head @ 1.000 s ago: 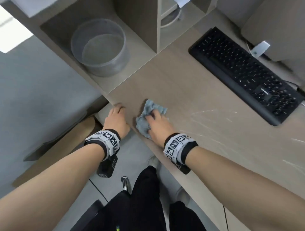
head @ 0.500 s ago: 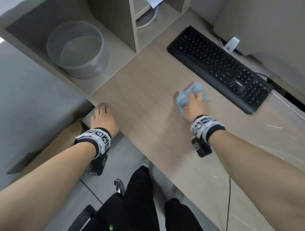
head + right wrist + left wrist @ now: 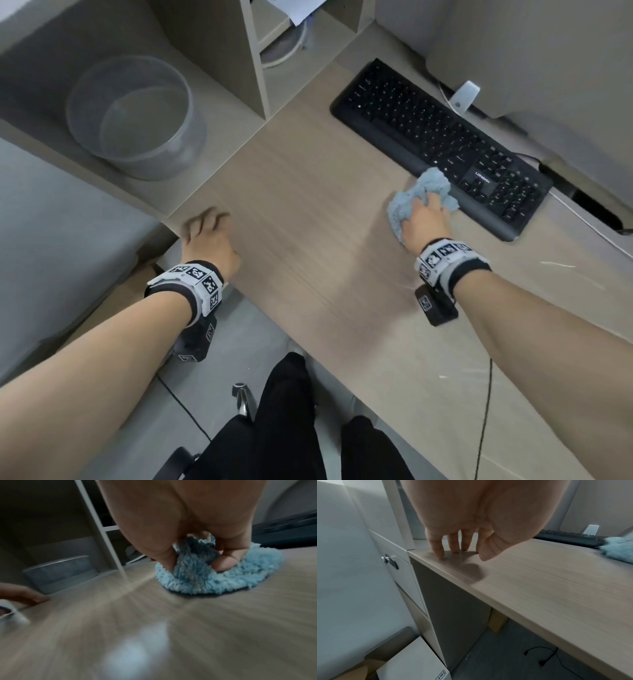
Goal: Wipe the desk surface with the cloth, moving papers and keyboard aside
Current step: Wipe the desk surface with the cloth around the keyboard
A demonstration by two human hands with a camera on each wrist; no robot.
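1. Cloth (image 3: pixel 419 198), light blue and fluffy, sits bunched on the desk (image 3: pixel 308 212) under your right hand (image 3: pixel 424 222), at about 2 o'clock in the head view; its far edge touches the near edge of the black keyboard (image 3: pixel 442 144)
2. Your right hand's fingers curl into the cloth and grip its folds, pressing it onto the wood; the right wrist view shows a fingertip sunk in the pile
3. Your left hand (image 3: pixel 209 240) rests at about 9 o'clock on the desk's left front corner, fingers loosely bent, tips touching the surface, holding nothing
4. Keyboard lies diagonally from 12 toward 3 o'clock at the back of the desk
5. Round clear container (image 3: pixel 133 116) stands at 10 o'clock in the shelf compartment beside the desk, well apart from both hands
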